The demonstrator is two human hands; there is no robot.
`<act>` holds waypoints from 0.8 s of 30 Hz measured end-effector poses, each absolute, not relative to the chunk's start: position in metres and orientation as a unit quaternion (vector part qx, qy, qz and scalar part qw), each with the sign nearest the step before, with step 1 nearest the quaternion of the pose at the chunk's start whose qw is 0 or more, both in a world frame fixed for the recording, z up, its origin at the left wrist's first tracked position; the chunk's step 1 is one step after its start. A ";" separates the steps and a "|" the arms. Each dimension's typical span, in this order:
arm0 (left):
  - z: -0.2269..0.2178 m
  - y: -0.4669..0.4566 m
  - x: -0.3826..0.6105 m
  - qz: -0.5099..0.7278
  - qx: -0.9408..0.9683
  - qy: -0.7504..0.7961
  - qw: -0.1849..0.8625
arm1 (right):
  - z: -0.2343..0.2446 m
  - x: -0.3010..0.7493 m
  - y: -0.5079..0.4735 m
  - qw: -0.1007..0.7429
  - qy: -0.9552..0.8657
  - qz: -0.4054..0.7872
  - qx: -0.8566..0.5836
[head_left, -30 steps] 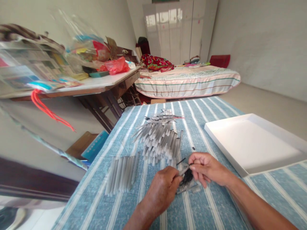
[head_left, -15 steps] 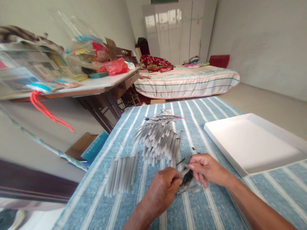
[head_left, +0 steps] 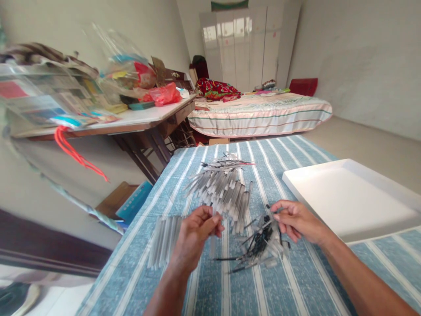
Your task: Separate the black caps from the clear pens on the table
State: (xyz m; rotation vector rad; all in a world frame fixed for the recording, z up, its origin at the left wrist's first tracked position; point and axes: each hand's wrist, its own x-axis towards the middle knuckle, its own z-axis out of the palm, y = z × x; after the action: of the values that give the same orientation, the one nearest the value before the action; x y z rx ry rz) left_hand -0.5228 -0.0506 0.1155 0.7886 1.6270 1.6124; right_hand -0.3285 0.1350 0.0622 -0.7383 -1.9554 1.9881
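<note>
My left hand (head_left: 199,235) is closed, thumb against fingers, around a translucent pen barrel (head_left: 212,246) that points down toward the cloth. Left of it, a neat row of grey translucent pen barrels (head_left: 162,241) lies partly behind the hand. My right hand (head_left: 294,219) pinches a small clear piece with a black tip (head_left: 269,211); its exact kind is hard to make out. Under and beside the right hand spreads a loose heap of black and clear small pen parts (head_left: 259,245). A larger pile of pen barrels (head_left: 220,188) lies beyond both hands.
A shallow white box (head_left: 348,197) sits at the right on the striped blue cloth (head_left: 126,281). Thin refills (head_left: 223,164) lie behind the barrel pile. A cluttered side table (head_left: 144,123) stands at the left, and a bed (head_left: 263,115) at the back.
My left hand has moved left and away from the small-parts heap with a barrel in it. The right hand has shifted slightly right, uncovering the heap. The view has turned slightly.
</note>
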 end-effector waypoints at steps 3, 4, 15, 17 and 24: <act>0.112 -0.037 -0.501 0.725 0.245 0.496 0.410 | 0.071 -0.336 0.114 0.157 -0.723 0.628 -0.242; 0.111 -0.032 -0.495 0.742 0.227 0.471 0.420 | 0.074 -0.339 0.105 0.154 -0.740 0.617 -0.222; 0.127 0.016 -0.464 0.816 0.125 0.493 0.275 | 0.086 -0.357 0.047 0.095 -0.726 0.652 -0.200; 0.142 0.019 -0.486 0.823 0.122 0.536 0.146 | 0.085 -0.353 0.047 0.061 -0.740 0.642 -0.190; 0.160 -0.031 -0.579 0.470 0.254 0.845 -0.031 | 0.070 -0.347 0.079 0.218 -0.881 0.352 -0.227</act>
State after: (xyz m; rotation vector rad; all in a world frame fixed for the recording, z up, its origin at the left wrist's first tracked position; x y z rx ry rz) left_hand -0.5786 -0.0313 0.1604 0.8153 2.7076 1.5073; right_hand -0.3465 0.0788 0.0701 -0.6293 -2.4399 0.9731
